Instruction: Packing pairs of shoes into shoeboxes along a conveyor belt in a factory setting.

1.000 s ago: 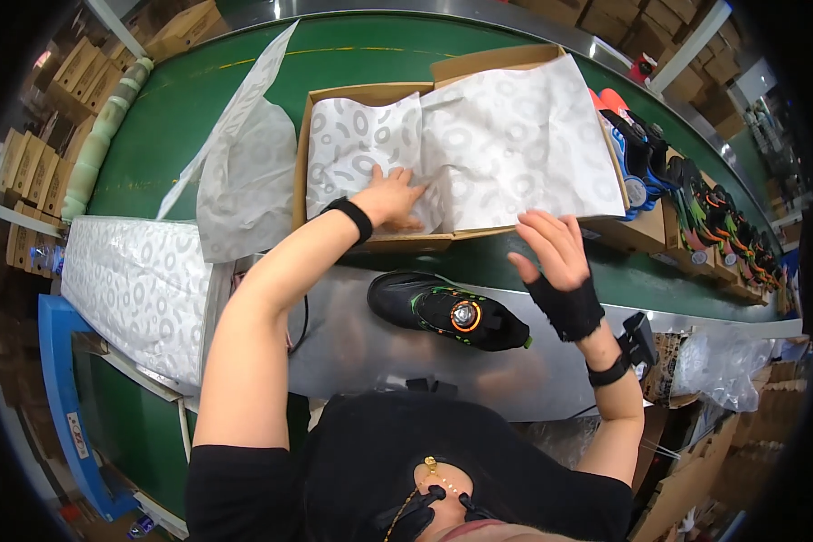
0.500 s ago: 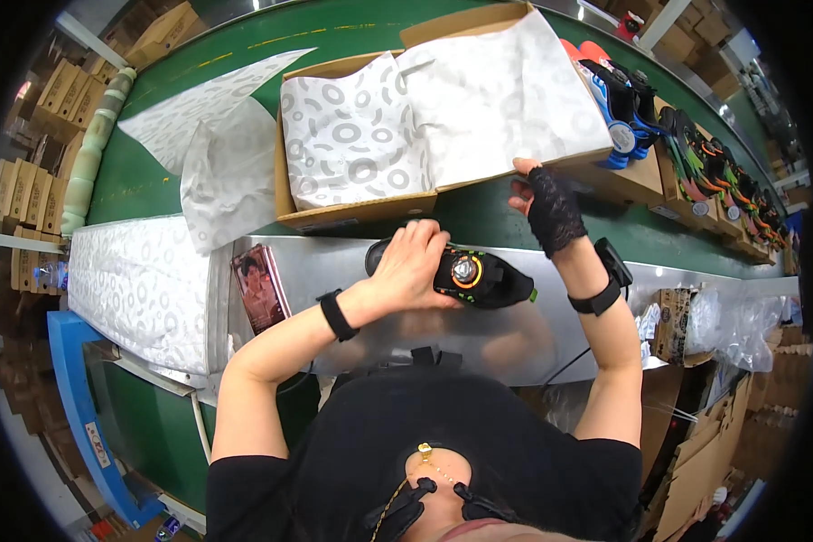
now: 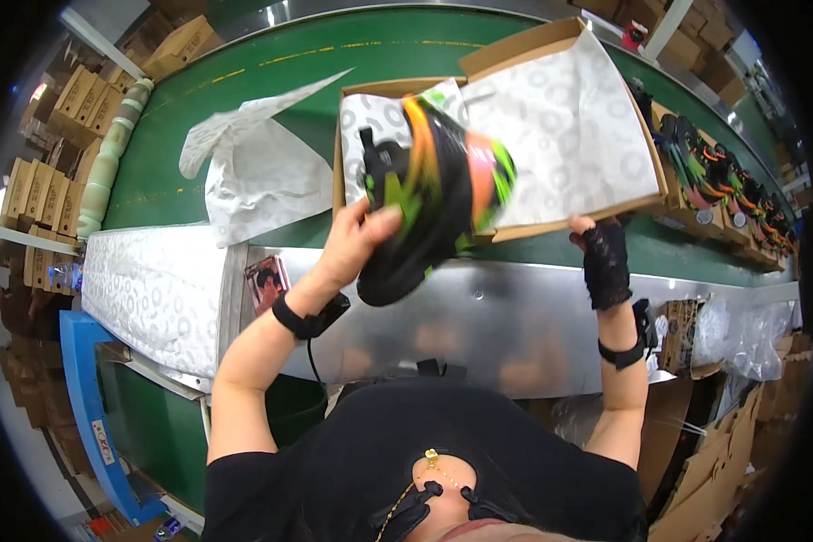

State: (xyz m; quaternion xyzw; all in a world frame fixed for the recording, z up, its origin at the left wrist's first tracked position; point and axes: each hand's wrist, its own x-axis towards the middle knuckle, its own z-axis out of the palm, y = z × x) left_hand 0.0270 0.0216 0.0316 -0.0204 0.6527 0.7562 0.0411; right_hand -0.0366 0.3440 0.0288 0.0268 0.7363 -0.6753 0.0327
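Observation:
My left hand (image 3: 357, 244) grips a black sports shoe (image 3: 415, 203) with green and orange parts, tilted and blurred by motion. It hangs over the near side of an open cardboard shoe box (image 3: 337, 167). Patterned white tissue paper (image 3: 366, 107) lines the box, and more tissue (image 3: 560, 135) covers its opened lid side on the right. My right hand (image 3: 602, 262), in a black lace fingerless glove, has its fingertips closed on the near edge of that lid. Part of the box interior is hidden behind the shoe.
Crumpled tissue (image 3: 266, 181) lies left of the box on the green conveyor belt (image 3: 280, 59). A tissue stack (image 3: 154, 298) and a phone (image 3: 266, 283) lie nearer, by the metal ledge (image 3: 479, 325). More shoes (image 3: 718, 167) on boxes line the right.
My left hand has lifted the shoe from the metal ledge up to the box. The box and lid have shifted right, and my right hand has moved right and nearer along the lid edge.

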